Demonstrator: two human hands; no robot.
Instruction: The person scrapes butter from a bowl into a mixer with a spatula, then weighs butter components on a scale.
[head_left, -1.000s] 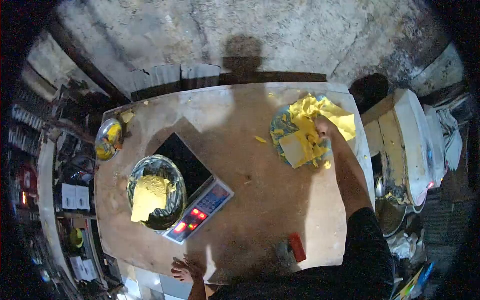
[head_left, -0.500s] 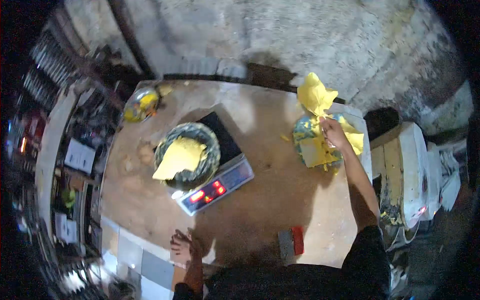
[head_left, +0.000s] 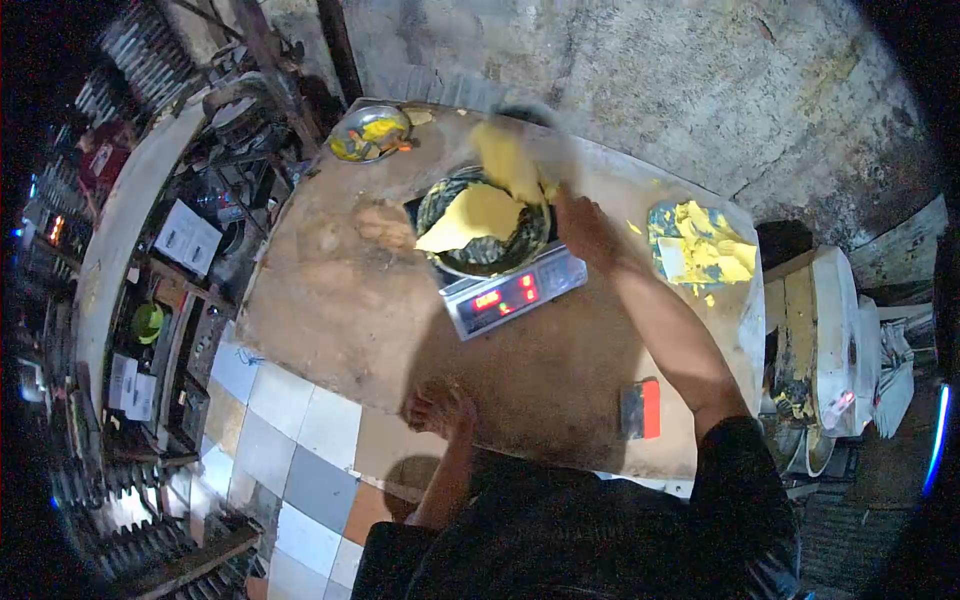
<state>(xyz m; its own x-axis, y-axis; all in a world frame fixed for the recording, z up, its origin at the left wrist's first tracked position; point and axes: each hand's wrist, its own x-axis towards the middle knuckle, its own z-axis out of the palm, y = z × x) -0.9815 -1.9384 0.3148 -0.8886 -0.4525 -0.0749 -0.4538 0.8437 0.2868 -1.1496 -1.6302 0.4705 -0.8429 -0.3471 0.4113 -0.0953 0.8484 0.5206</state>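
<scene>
My right hand is closed at the right rim of a round dark bowl. It grips a tool whose shape is hidden, with a blurred lump of soft yellow paste on its end over the bowl's far side. Inside the bowl lies a broad yellow slab, its left corner over the rim. The bowl sits on a digital scale with lit red digits. Holding nothing, my left hand rests by the table's near edge, fingers apart. At the right, yellow chunks lie on a bluish sheet.
A red and dark grey block lies near the table's front right. At the back left stands a metal bowl with yellow and orange bits. A shelf unit is at left, white sacks at right, and a rough wall behind.
My right hand has swung left from the yellow chunks to the bowl, carrying the paste-laden tool. My left hand stays near the table's front edge. The camera view has shifted.
</scene>
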